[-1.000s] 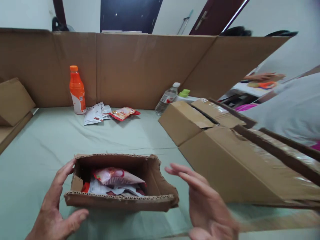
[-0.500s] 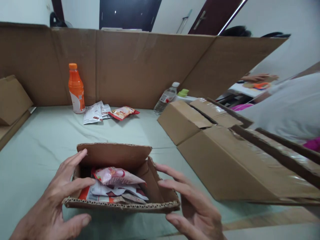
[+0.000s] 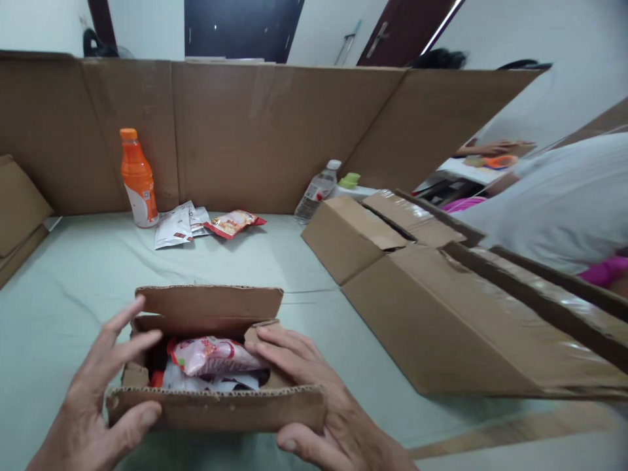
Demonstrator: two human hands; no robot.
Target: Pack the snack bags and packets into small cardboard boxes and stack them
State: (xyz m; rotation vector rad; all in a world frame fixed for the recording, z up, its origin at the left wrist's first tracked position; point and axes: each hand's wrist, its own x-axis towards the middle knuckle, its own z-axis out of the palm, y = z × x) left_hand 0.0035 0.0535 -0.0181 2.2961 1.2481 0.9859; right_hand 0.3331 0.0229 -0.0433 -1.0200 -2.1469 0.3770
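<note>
A small open cardboard box [image 3: 216,409] sits on the pale green cloth near me, with several snack packets [image 3: 210,356] inside. My left hand [image 3: 93,399] grips the box's left end, thumb on the front wall and fingers spread over the left flap. My right hand [image 3: 318,405] holds the right end, its fingers pressing the right flap inward over the packets and its thumb under the front edge. The far flap [image 3: 210,301] stands tilted toward me.
A large open carton [image 3: 441,307] lies on the right. At the back stand an orange bottle [image 3: 139,180], loose packets [image 3: 206,224] and a clear water bottle [image 3: 316,191] against a cardboard wall [image 3: 255,131]. Another person in a grey sleeve [image 3: 564,196] is at the far right.
Both hands closed in on the small box. The right flap was folded inward under my right fingers and the far flap tipped toward me. The view shifted slightly right.
</note>
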